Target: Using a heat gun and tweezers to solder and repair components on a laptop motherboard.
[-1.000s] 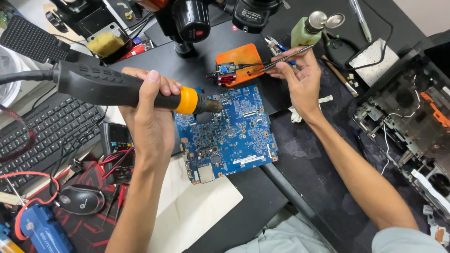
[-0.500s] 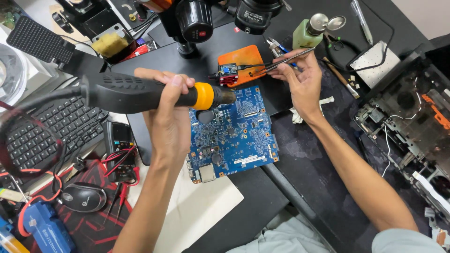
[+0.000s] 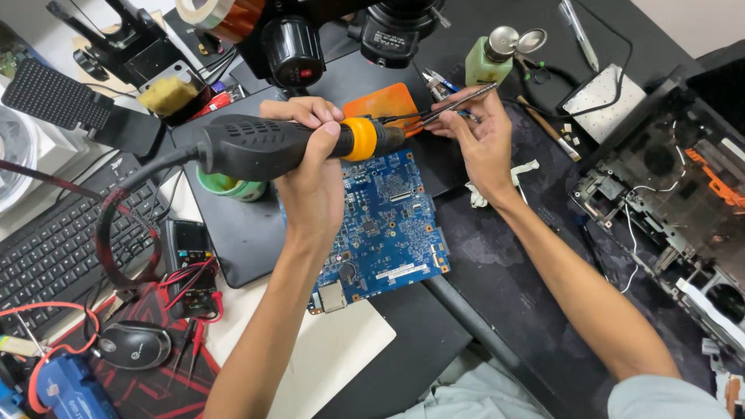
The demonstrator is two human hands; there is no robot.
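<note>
My left hand (image 3: 310, 167) grips a black hot-air tool (image 3: 264, 146) with an orange collar, held level with its nozzle pointing right. The nozzle sits over the top edge of a blue circuit board (image 3: 384, 229) lying on a dark mat. My right hand (image 3: 481, 136) pinches thin metal tweezers (image 3: 454, 105) whose tips reach left to the nozzle, above an orange pad (image 3: 384, 101). The small part at the tweezer tips is hidden behind the nozzle.
A microscope head (image 3: 388, 31) hangs at the top. A green bottle (image 3: 489, 58), an opened laptop chassis (image 3: 675, 202) and a white pad (image 3: 601, 97) lie to the right. At left are a keyboard (image 3: 46, 256), a mouse (image 3: 132, 345), a small meter (image 3: 186, 248) and a sponge holder (image 3: 167, 93).
The hot-air tool has swung from left toward the centre, its nozzle closing on the tweezer tips. The view has shifted slightly so the bench appears lower and more to the right.
</note>
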